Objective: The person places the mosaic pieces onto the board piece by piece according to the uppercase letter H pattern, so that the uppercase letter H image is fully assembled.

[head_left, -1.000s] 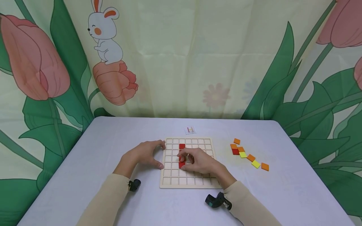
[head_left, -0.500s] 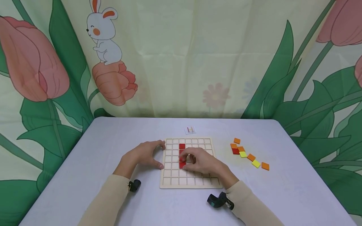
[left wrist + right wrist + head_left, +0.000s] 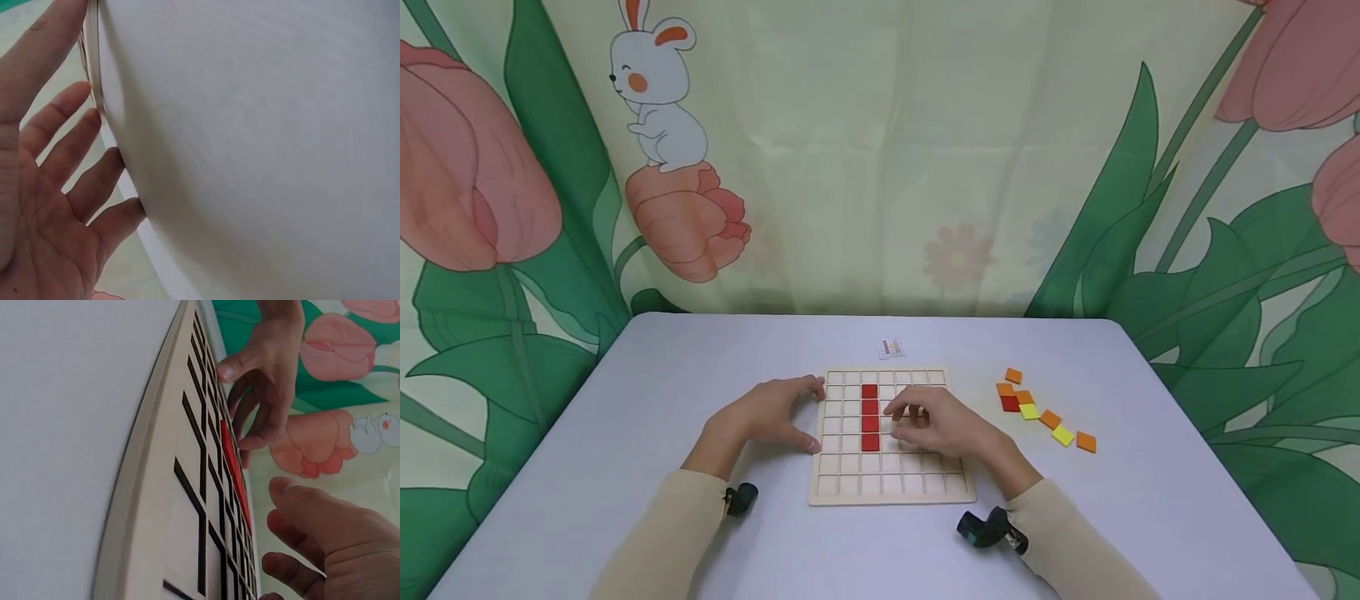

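Bracing the board (image 3: 850,463) with the left hand (image 3: 775,411), digits apart, should prevent slipping. Lift the right hand (image 3: 943,423), fingers parted and seemingly empty, without nudging the red tiles (image 3: 869,423).

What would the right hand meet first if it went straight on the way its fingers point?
Likely the red tiles on the board; the right hand may pass above them, as its height is unclear.

The right hand (image 3: 934,422) hides part of the grid board (image 3: 871,463).
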Tool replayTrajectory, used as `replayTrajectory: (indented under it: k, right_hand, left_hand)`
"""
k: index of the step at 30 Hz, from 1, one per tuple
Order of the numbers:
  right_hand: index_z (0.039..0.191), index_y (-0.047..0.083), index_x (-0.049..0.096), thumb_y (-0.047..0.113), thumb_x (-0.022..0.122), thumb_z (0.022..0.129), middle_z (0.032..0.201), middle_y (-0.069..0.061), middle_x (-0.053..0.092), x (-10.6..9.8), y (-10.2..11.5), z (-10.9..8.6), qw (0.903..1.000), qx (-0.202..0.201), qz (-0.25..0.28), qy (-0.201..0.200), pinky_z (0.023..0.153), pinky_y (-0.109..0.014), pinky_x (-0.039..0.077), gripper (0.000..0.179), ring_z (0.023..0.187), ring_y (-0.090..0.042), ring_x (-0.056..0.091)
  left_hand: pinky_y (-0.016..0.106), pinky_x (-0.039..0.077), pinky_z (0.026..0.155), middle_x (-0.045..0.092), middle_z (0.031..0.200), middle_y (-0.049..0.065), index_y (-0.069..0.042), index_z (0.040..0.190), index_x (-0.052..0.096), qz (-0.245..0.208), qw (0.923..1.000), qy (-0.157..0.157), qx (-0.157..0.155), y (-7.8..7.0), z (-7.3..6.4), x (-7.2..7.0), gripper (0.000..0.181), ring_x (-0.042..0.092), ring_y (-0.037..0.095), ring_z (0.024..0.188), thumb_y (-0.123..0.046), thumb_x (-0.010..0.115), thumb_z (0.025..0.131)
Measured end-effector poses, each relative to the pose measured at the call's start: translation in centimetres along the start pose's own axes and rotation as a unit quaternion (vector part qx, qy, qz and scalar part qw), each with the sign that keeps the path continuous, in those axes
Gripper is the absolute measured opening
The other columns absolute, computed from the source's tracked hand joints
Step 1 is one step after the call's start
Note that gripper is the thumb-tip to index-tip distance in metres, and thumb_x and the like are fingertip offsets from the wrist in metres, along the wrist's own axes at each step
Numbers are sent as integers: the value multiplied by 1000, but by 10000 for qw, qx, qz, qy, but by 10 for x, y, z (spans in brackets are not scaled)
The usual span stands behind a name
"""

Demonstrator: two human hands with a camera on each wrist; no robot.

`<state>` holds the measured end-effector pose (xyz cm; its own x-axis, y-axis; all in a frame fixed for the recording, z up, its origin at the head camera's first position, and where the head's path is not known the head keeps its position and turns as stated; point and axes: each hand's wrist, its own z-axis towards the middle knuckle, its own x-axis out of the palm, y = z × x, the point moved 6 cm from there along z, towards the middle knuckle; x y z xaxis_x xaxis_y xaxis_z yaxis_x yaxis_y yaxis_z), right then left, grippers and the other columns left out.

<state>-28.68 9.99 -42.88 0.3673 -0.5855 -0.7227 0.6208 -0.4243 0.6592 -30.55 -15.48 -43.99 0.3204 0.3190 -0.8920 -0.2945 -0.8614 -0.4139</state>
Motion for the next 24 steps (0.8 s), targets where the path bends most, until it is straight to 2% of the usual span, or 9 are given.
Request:
replayTrajectory:
  k: [8, 16, 24]
  right_hand:
    - [117, 15, 72, 22, 75, 95, 97, 11, 65, -17, -9, -15, 9990, 423, -108, -5, 73, -28, 53, 23, 86, -13, 58]
    - [119, 13, 71, 18, 74, 96, 99, 11, 65, -39, -15, -28, 9962, 742, -385, -231, 80, -30, 55, 24, 92, -13, 59]
    - [120, 12, 71, 15, 73, 96, 100, 11, 66, -53, -32, -56, 9928, 891, -488, -637, 80, -29, 56, 24, 91, -11, 60]
  left_hand:
    - [51, 40, 116, 50, 156, -3, -33, 123, 58, -15, 9999, 21, -101, 1, 2, 2, 72, 46, 27, 144, -53, 95, 64]
    - [52, 39, 116, 47, 159, -2, -30, 125, 58, -49, 9999, -2, -88, 1, 0, -1, 73, 45, 29, 145, -51, 95, 65]
    - [53, 38, 117, 46, 160, -2, -29, 125, 58, -15, 10000, 56, -8, 0, 3, 0, 74, 44, 30, 146, -52, 95, 65]
